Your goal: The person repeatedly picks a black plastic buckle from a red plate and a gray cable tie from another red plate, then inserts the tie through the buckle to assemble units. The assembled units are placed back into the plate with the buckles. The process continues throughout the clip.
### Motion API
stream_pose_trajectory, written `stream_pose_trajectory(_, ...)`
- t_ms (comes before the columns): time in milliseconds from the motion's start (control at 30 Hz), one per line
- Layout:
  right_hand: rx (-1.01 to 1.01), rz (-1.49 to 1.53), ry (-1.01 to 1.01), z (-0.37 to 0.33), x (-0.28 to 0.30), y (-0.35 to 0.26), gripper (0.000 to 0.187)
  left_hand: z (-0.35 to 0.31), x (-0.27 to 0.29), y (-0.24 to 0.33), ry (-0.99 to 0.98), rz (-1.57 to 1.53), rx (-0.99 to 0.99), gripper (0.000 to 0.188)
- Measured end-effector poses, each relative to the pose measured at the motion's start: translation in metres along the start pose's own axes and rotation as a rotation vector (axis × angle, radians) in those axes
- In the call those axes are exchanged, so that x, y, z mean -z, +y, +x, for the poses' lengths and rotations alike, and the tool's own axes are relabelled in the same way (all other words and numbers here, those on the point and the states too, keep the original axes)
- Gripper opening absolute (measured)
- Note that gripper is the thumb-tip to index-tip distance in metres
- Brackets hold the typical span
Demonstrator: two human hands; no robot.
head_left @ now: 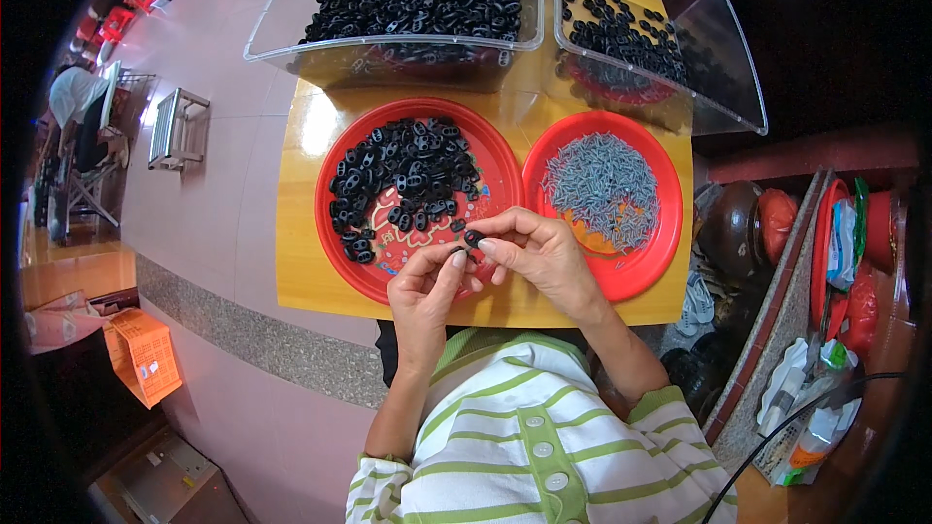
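Over the near edge of a red round tray [345, 267], my two hands meet. Between the thumb and fingertips of my right hand [549, 262] is a small black oval plastic piece [473, 238]. My left hand [425, 289] is closed in a pinch just beside it, on a small black part [456, 249] mostly hidden by the fingers. Many black oval pieces with holes [413, 160] lie heaped in the tray's far and left parts. Right of it, a second red tray [670, 243] bears a pile of small grey screws [602, 184].
Both trays stand on a yellow table [301, 262]. Behind them are a clear bin [282, 34] full of black pieces and another clear bin [743, 87] with fewer. A metal stool [180, 131] and a seated person [83, 102] are at far left. Bagged items crowd a ledge [777, 330] at right.
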State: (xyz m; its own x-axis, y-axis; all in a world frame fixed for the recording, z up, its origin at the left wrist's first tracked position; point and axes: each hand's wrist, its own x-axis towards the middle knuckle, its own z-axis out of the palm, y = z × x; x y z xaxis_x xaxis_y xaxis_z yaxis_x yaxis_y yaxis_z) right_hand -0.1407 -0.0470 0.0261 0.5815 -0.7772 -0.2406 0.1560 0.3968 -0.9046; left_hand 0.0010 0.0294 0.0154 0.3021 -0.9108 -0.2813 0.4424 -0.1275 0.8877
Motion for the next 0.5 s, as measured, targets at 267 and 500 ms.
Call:
stream_pose_trajectory(267, 0.069, -0.039, 0.013, 0.0015, -0.0019, 0.0054, 0.021, 0.001, -0.0022, 0.0001, 0.023, -0.008, 0.035, 0.017)
stream_pose_trajectory(500, 0.124, -0.162, 0.047, 0.0009, -0.0042, 0.0034, 0.022, 0.0021, 0.0024, -0.0017, -0.025, -0.004, 0.037, 0.019)
